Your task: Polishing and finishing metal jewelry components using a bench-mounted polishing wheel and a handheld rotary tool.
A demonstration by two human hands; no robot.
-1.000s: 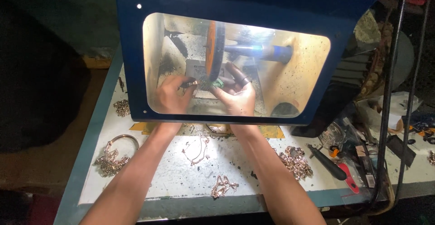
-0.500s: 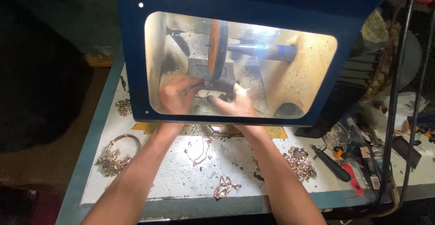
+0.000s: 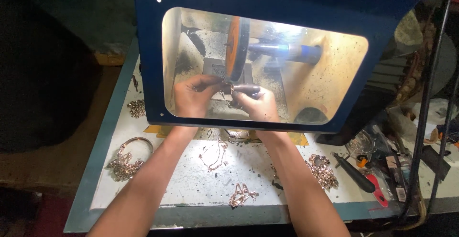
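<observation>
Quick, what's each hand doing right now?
Left hand: closed on a small piece at the wheel.
Right hand: closed on the same piece.

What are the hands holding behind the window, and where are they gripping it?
Both the left hand and right hand pinch a small metal piece at its ends, under the orange wheel; its exact kind cannot be told.

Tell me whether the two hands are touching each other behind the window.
Cannot tell. In the head view the left hand and right hand meet at a small piece below the orange wheel, but the hazy window hides any contact or gap.
</observation>
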